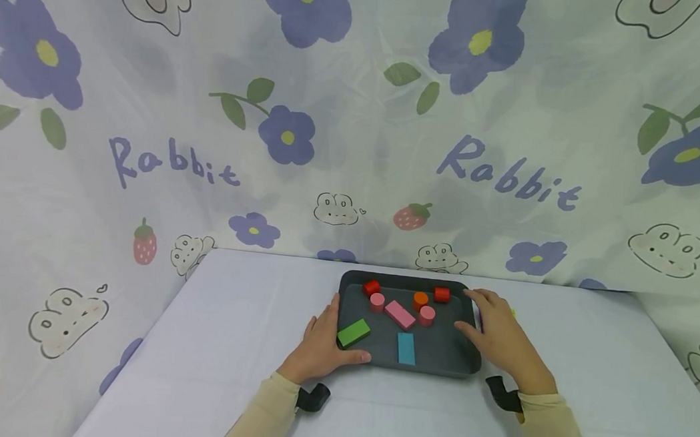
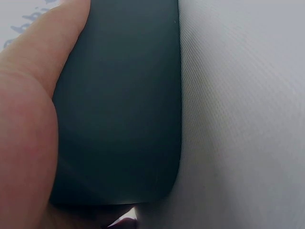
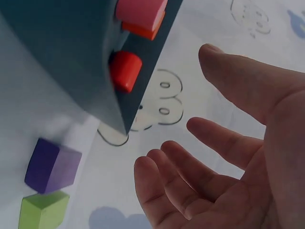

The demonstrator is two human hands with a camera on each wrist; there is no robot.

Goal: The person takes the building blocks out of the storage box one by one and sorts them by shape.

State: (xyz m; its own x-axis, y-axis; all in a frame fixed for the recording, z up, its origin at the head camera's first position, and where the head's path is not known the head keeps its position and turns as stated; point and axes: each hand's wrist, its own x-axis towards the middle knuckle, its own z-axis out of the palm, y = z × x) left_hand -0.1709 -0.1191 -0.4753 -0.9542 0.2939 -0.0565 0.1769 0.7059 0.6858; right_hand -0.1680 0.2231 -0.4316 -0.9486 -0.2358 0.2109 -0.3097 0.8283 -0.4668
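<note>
A dark grey tray (image 1: 378,352) lies on the white table. My left hand (image 1: 319,350) holds its near left corner, thumb on the front rim and fingers along the left side; in the left wrist view the thumb lies against the tray's outer wall (image 2: 119,109). My right hand (image 1: 502,335) hovers beside the right rim, fingers loosely bent and nothing in them. Inside the tray are a green block (image 1: 353,334), a blue block (image 1: 406,349), a pink block (image 1: 400,314), pink cylinders (image 1: 426,316), an orange cylinder (image 1: 420,300) and red pieces (image 1: 441,295).
Right of the tray, a purple block (image 3: 52,166) and a light green block (image 3: 44,211) sit on the table, mostly hidden by the right hand in the head view. A printed cloth (image 1: 354,145) hangs behind the table (image 1: 223,318).
</note>
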